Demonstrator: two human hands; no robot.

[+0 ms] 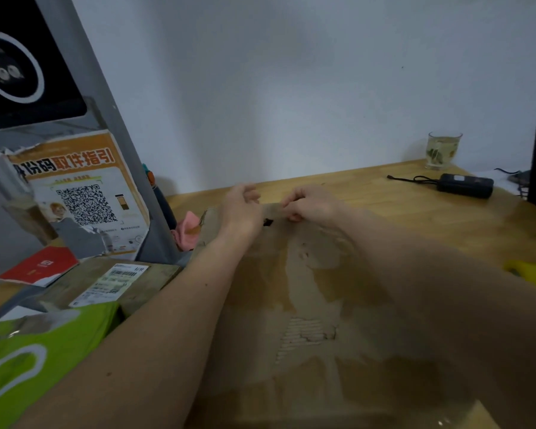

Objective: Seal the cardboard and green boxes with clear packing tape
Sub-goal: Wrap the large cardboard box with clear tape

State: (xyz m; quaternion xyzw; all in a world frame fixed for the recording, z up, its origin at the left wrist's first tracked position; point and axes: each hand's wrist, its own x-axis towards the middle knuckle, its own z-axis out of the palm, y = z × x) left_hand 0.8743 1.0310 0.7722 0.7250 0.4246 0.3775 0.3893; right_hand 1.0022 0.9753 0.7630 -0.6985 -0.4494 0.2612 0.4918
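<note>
Both hands at work on the far edge of the cardboard box (307, 305): left hand (240, 209) with fingers loosely curled above the edge, thumb side near a small dark gap at the flap; right hand (310, 202) with fingertips pinched on something thin at that same edge, perhaps a strip of clear tape, though too blurred and too transparent to confirm. Step in hand, by judgement: fixing or smoothing tape over the far seam of the cardboard box, so the first box still in progress. Next move likely calls for drawing the strip flat along the seam and pressing out wrinkles, with the dark gap by the left hand covered. No tape roll in sight. Cardboard box large, at the centre of the worktop (415, 205) and filling the view toward 6 o'clock; surface worn, outer paper torn away in patches, corrugation bare in one spot toward 6 o'clock. Green box (44, 351) at 8 o'clock, white marking on top, not yet touched by either hand. Beyond it toward 9 o'clock, a smaller parcel (112, 283) with a shipping label. At 2 o'clock, well apart, a glass (443, 150) and a black device (466, 184) with a cord.
</note>
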